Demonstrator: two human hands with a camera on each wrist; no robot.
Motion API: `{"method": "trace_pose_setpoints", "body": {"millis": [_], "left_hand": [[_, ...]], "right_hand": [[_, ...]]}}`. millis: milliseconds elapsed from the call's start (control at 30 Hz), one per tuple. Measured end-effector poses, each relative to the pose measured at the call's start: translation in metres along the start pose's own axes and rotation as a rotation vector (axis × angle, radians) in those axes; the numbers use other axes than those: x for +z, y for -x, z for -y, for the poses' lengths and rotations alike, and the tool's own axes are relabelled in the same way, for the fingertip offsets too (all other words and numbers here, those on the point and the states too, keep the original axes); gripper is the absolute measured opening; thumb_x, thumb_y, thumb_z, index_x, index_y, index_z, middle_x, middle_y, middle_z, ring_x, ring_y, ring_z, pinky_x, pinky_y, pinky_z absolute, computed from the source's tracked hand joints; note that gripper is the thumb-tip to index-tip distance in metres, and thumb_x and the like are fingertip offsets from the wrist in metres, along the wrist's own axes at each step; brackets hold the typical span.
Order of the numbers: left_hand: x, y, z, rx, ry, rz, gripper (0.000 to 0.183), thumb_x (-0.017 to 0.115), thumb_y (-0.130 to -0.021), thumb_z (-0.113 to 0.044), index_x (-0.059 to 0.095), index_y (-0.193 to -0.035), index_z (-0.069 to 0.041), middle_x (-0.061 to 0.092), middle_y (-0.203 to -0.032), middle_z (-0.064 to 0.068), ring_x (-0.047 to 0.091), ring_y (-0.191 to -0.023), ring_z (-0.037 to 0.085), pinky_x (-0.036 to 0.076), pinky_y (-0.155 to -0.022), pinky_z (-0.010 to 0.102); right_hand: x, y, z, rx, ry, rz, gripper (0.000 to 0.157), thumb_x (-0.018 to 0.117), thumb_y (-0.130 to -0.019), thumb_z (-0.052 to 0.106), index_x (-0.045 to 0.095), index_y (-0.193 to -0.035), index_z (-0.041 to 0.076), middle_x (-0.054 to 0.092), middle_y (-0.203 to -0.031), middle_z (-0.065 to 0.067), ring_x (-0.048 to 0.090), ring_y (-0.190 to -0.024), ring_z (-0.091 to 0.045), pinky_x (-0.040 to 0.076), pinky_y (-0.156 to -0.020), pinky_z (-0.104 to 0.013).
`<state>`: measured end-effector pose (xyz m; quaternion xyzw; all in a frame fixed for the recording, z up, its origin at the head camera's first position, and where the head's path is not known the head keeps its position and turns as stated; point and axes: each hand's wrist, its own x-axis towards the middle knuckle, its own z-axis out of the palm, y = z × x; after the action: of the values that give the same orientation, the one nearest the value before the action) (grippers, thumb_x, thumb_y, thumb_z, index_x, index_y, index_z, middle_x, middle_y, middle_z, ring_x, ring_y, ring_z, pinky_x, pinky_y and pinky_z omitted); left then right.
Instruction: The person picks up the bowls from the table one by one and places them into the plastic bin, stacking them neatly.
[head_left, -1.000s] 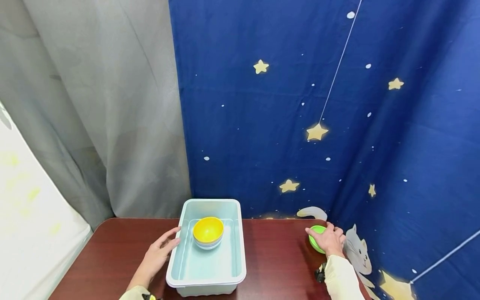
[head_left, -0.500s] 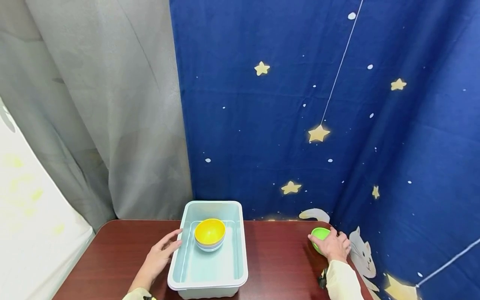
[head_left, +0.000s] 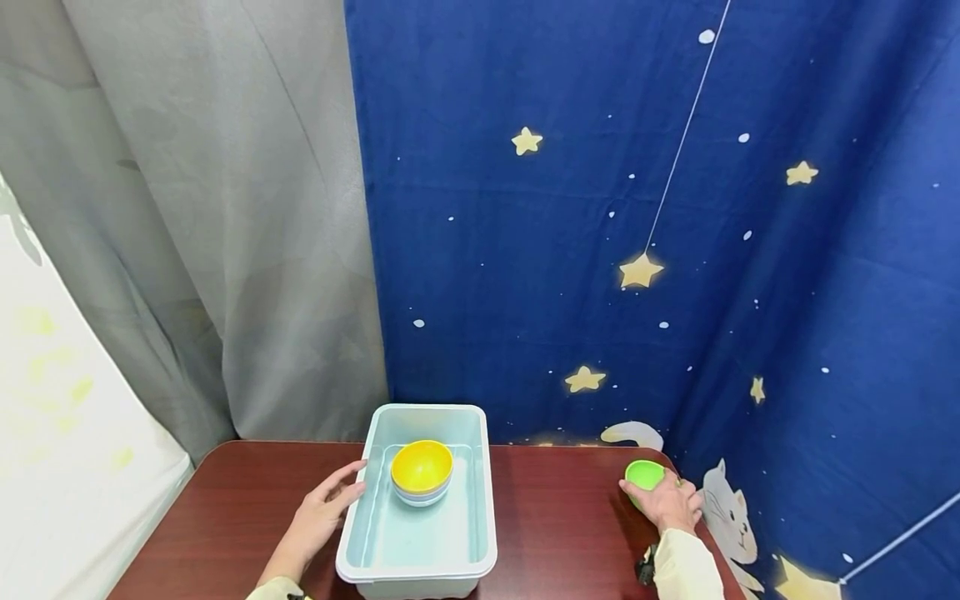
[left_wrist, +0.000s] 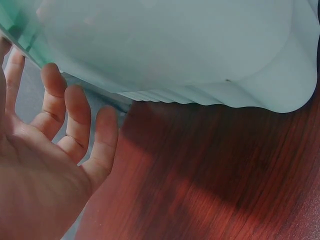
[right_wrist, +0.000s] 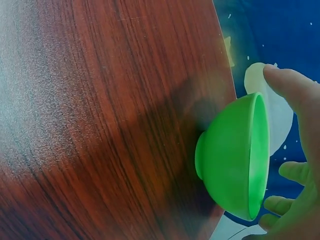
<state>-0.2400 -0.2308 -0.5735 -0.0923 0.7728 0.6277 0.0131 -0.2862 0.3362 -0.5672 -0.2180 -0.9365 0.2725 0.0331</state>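
Note:
My right hand (head_left: 672,502) hovers over the near right side of a green bowl (head_left: 643,473) at the table's far right. In the right wrist view, the green bowl (right_wrist: 230,155) stands upright, its opening facing the palm; thumb and fingers are spread about its rim without gripping it. My left hand (head_left: 315,517) lies along the left side of a pale blue plastic tub (head_left: 416,572), fingertips at the rim. The left wrist view shows its fingers (left_wrist: 77,120) loosely bent beside the tub wall. Inside the tub, a yellow bowl (head_left: 422,465) sits nested on a pale bowl (head_left: 422,500).
The dark red wooden table (head_left: 555,517) extends between the tub and the green bowl. Behind it hang a grey curtain (head_left: 300,250) and a blue starry curtain (head_left: 487,250). The green bowl stands near the table's right edge.
The head view has shifted slightly. My right hand has drawn back a little toward the near right, so more of the green bowl shows. My left hand keeps its place at the tub.

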Motion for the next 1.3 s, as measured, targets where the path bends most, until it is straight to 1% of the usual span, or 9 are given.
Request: {"method": "trace_pose_setpoints", "body": {"millis": [133,267,533,667,800,933,1033,1300], "left_hand": [[0.0004,0.0014,0.0000,0.003,-0.001,-0.003,0.052,0.070,-0.096,-0.036,0.058,-0.144,-0.022,0.068,-0.117,0.015,0.071,-0.092,0.017,0.060,-0.074,0.032],[0.0006,0.0028,-0.0008,0.004,-0.010,-0.003,0.053,0.071,-0.096,-0.038,0.057,-0.144,-0.021,0.068,-0.117,0.015,0.071,-0.092,0.016,0.060,-0.074,0.032],[0.0016,0.0026,0.0001,0.000,-0.019,-0.006,0.052,0.071,-0.095,-0.038,0.059,-0.143,-0.024,0.070,-0.118,0.012,0.071,-0.095,0.017,0.061,-0.076,0.034],[0.0019,0.0016,0.0000,0.007,0.002,0.004,0.053,0.072,-0.095,-0.038,0.059,-0.143,-0.023,0.071,-0.116,0.014,0.071,-0.095,0.019,0.061,-0.075,0.034],[0.0014,-0.0001,-0.0012,0.013,0.010,0.010,0.051,0.071,-0.096,-0.035,0.058,-0.144,-0.022,0.070,-0.116,0.016,0.071,-0.094,0.019,0.061,-0.075,0.034],[0.0004,-0.0008,-0.0027,0.015,0.002,0.005,0.051,0.070,-0.097,-0.035,0.058,-0.144,-0.021,0.070,-0.117,0.016,0.070,-0.094,0.018,0.061,-0.077,0.035],[-0.0002,-0.0003,-0.0030,0.010,0.000,-0.004,0.051,0.070,-0.097,-0.035,0.058,-0.144,-0.021,0.070,-0.117,0.015,0.070,-0.094,0.017,0.061,-0.077,0.036],[0.0000,-0.0006,0.0028,-0.006,-0.012,-0.017,0.052,0.070,-0.097,-0.033,0.056,-0.146,-0.021,0.069,-0.120,0.014,0.070,-0.095,0.016,0.061,-0.076,0.033]], "right_hand": [[0.0010,0.0001,-0.0023,0.001,0.005,0.023,0.107,0.075,-0.079,0.060,0.027,-0.145,-0.010,0.025,-0.127,-0.048,0.023,-0.119,-0.063,0.027,-0.103,-0.075],[0.0022,-0.0005,-0.0027,-0.001,-0.008,0.014,0.105,0.075,-0.079,0.056,0.026,-0.144,-0.010,0.024,-0.126,-0.047,0.022,-0.118,-0.062,0.027,-0.103,-0.075],[0.0023,-0.0009,-0.0017,0.017,-0.012,0.014,0.102,0.076,-0.081,0.050,0.026,-0.144,-0.012,0.021,-0.127,-0.046,0.021,-0.116,-0.061,0.029,-0.102,-0.073],[0.0012,-0.0002,-0.0010,0.036,-0.009,0.019,0.099,0.074,-0.083,0.048,0.024,-0.142,-0.015,0.020,-0.124,-0.046,0.022,-0.115,-0.061,0.034,-0.099,-0.074],[0.0004,-0.0013,-0.0002,0.037,-0.018,0.019,0.097,0.072,-0.084,0.045,0.023,-0.140,-0.017,0.020,-0.123,-0.046,0.021,-0.114,-0.061,0.038,-0.096,-0.075],[0.0012,-0.0036,0.0021,0.039,-0.027,0.016,0.097,0.072,-0.085,0.044,0.023,-0.142,-0.017,0.019,-0.128,-0.046,0.020,-0.117,-0.060,0.039,-0.096,-0.074],[0.0020,-0.0040,0.0032,0.044,-0.029,0.029,0.098,0.072,-0.084,0.044,0.022,-0.142,-0.017,0.018,-0.129,-0.046,0.018,-0.119,-0.060,0.040,-0.096,-0.074],[0.0033,-0.0031,0.0026,0.022,-0.034,0.051,0.097,0.074,-0.081,0.043,0.024,-0.140,-0.016,0.019,-0.128,-0.046,0.018,-0.118,-0.060,0.040,-0.095,-0.075]]}}
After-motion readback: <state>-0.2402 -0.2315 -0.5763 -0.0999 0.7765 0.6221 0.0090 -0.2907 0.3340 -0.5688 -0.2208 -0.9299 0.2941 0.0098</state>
